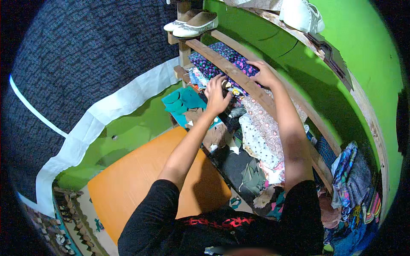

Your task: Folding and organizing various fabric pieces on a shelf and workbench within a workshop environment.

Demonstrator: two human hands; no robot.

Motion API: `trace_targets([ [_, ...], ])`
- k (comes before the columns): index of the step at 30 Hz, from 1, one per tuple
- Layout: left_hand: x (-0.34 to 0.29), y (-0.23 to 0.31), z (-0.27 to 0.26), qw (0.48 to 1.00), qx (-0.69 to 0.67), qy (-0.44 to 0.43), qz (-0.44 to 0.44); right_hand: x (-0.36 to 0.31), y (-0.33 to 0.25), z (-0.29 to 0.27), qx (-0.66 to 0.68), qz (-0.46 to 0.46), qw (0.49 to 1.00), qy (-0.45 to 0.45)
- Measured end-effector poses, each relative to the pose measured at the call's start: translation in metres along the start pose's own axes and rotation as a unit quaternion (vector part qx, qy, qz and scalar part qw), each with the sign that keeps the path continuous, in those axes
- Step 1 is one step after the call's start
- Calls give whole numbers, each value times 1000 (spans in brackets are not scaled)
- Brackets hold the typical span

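Observation:
A folded dark cloth with purple and pink flowers [218,51] lies among the wooden bars of a rack. My right hand [265,76] reaches over the bar, its bent fingers and thumb gripping the right end of this cloth. At the cloth's lower edge, on the near side of the bar, is my left hand [217,97]. Its fingers curl against the cloth, and the thumb stands lower down; the bar and my fingers hide part of the hold. Below the hands hangs a pale patterned cloth [260,113], beside a white dotted cloth [254,138].
White shoes [194,25] sit on the rack's upper end. Wooden bars [226,66] run across the space near my arms. An orange board [141,170] stands lower left, beside teal cloth pieces [183,100]. Heaped clothes [354,179] are at right; a dark curtain [98,55] hangs left.

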State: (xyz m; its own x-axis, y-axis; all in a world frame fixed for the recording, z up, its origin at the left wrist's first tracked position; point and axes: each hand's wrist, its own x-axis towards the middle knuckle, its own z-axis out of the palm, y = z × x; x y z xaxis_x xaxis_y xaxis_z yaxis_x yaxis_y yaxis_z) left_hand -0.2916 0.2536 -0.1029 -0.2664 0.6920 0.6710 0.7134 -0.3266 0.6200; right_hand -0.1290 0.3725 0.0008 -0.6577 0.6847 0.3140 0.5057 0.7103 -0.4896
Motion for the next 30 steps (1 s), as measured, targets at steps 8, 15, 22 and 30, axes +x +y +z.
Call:
trace_targets([
  [8,-47,-13,29,964,-89,88,-236,5,0,10,-102,-10,992,-71],
  [15,-63,-26,44,968,-74,42,-238,6,-7,5,-30,97,981,-168],
  [22,-71,-17,40,980,-57,-2,-192,4,0,8,-5,59,998,-19],
  [30,-75,32,43,972,22,73,-221,2,-12,9,-36,44,997,55],
])
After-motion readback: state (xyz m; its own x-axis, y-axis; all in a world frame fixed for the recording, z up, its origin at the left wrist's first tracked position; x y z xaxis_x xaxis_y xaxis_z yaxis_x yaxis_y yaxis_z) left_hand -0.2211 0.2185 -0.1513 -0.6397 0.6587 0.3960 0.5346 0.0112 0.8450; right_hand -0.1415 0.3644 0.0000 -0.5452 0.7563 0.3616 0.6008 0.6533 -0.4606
